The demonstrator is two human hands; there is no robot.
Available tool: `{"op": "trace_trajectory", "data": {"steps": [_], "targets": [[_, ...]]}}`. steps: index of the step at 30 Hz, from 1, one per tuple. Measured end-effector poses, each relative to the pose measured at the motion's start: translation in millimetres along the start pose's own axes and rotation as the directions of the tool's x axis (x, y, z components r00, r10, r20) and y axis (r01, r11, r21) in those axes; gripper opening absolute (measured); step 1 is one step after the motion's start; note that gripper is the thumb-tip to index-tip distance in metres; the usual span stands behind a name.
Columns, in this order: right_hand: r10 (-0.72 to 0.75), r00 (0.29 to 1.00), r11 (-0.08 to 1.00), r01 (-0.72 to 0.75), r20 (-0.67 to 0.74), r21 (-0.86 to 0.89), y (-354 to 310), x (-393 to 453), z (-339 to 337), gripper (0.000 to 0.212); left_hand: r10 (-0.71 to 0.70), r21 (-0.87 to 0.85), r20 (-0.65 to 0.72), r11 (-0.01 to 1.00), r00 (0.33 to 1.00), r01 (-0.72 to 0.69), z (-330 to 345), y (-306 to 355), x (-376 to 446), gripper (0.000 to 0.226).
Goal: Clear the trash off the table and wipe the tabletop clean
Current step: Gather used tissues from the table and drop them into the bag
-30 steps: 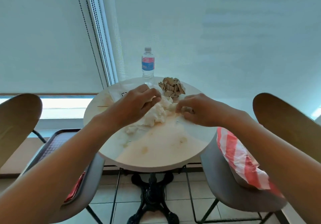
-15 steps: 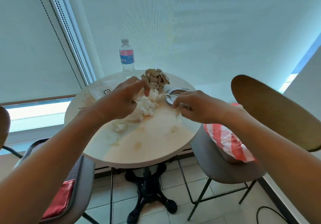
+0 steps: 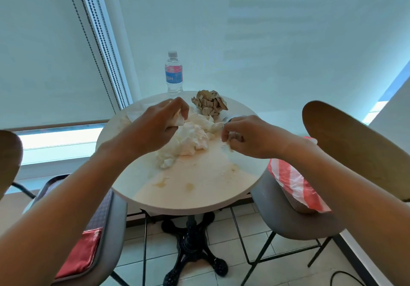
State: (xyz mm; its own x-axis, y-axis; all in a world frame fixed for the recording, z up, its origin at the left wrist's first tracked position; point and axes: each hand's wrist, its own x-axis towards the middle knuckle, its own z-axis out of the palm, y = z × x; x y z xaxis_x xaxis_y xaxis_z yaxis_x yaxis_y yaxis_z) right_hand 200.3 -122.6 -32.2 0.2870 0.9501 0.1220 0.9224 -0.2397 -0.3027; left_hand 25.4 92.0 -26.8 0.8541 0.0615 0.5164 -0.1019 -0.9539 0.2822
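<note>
A heap of crumpled white tissues (image 3: 193,137) lies in the middle of the round white table (image 3: 199,199). My left hand (image 3: 155,128) hovers over the heap's left side and grips a wad of tissue in its curled fingers. My right hand (image 3: 246,139) is just right of the heap, fingertips pinched on a small scrap. A crumpled brown paper ball (image 3: 209,105) sits behind the tissues. Brownish stains (image 3: 189,187) mark the tabletop near its front edge.
A water bottle (image 3: 174,73) stands at the table's far edge. A chair on the right (image 3: 295,221) holds a red-and-white striped plastic bag (image 3: 295,185). The left chair (image 3: 111,230) carries a dark tray (image 3: 47,188) and a red cloth (image 3: 82,254). A metal item (image 3: 230,118) peeks out behind my right hand.
My left hand has lifted slightly with a wad of tissue in its fingers. My right hand stays beside the heap, pinching a scrap. The camera view has swung left and right.
</note>
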Motion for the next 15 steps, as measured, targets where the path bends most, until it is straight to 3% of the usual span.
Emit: {"op": "trace_trajectory", "data": {"steps": [6,9,15], "targets": [[0.01,1.0,1.0,-0.01,0.005,0.023,2.0,2.2,-0.1,0.019,-0.097,-0.086,0.018,0.991,0.995,0.099,-7.9,-3.3,5.3,0.024],[-0.001,1.0,1.0,0.001,-0.002,0.023,2.2,1.8,0.2,0.018,-0.164,-0.015,0.059,0.986,0.985,0.165,-4.6,-14.3,0.8,0.028],[-0.037,0.999,0.999,0.037,0.009,0.004,3.4,5.3,3.6,0.018,-0.279,0.113,0.335,0.96,0.9,0.255,0.5,-32.7,-18.8,0.038]]}}
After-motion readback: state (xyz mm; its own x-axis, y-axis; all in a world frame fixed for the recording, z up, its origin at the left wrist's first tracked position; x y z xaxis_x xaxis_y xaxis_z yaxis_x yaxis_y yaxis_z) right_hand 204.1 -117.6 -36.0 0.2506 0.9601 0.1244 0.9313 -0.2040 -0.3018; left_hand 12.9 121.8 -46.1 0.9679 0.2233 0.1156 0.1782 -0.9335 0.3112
